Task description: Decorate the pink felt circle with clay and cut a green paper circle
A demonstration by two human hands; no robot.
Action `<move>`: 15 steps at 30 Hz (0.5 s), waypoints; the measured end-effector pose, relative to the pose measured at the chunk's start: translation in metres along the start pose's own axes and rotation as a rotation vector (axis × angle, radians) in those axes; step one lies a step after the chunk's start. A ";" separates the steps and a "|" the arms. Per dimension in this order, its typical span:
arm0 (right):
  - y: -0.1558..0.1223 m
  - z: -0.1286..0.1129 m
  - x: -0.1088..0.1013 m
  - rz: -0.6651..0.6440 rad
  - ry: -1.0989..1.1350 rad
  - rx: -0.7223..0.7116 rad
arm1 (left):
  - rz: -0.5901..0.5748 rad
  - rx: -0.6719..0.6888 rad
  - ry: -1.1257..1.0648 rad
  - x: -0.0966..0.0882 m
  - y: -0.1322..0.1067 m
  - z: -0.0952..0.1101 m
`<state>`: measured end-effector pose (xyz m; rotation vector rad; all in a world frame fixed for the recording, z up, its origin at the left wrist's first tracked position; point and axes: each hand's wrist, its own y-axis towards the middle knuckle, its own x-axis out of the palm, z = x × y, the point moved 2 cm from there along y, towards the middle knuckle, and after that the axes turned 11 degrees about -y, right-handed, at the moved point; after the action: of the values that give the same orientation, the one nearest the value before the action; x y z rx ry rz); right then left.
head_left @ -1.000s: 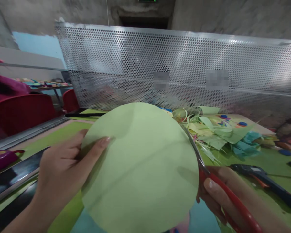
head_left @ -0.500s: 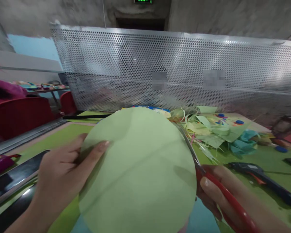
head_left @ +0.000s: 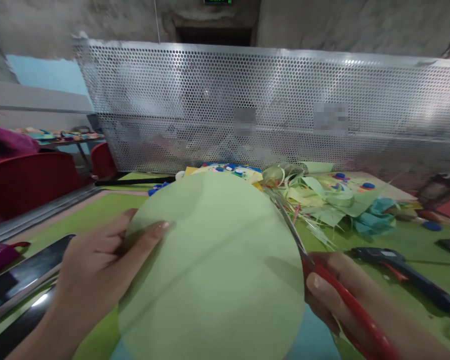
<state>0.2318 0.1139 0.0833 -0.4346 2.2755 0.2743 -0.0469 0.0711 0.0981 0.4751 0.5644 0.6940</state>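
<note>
A large pale-green paper circle (head_left: 213, 265) fills the middle of the head view, held up and tilted toward me. My left hand (head_left: 101, 265) pinches its left edge, thumb on the front and fingers behind. In my right hand (head_left: 345, 295) is a pair of red-handled scissors (head_left: 354, 305), my fingers wrapped round the handles. Their metal blades point up and away along the circle's right edge; whether they touch the paper I cannot tell. Light-blue paper (head_left: 318, 330) shows below the circle.
Paper scraps (head_left: 330, 200) are heaped at the back right. A glue gun (head_left: 405, 275) lies on the green table at right. Dark flat devices (head_left: 26, 280) and a purple object (head_left: 3, 255) lie at left. A perforated metal panel (head_left: 210, 100) stands behind, with red chairs (head_left: 33, 180) at left.
The paper circle has dipped slightly, showing more of the colourful items behind it. The scissors stay along its right edge, and both hands keep their hold. The camera view has shifted a little.
</note>
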 end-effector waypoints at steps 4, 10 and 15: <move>0.003 0.007 0.001 -0.071 -0.015 -0.111 | -0.025 -0.022 -0.011 -0.001 0.000 -0.003; 0.004 0.006 -0.001 -0.128 0.024 -0.098 | -0.048 0.019 0.017 -0.001 0.003 0.000; 0.000 0.008 -0.001 -0.074 0.019 -0.083 | -0.051 0.012 0.016 -0.001 0.006 -0.001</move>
<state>0.2377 0.1172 0.0790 -0.5657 2.2669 0.3288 -0.0508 0.0749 0.1007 0.4650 0.5944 0.6464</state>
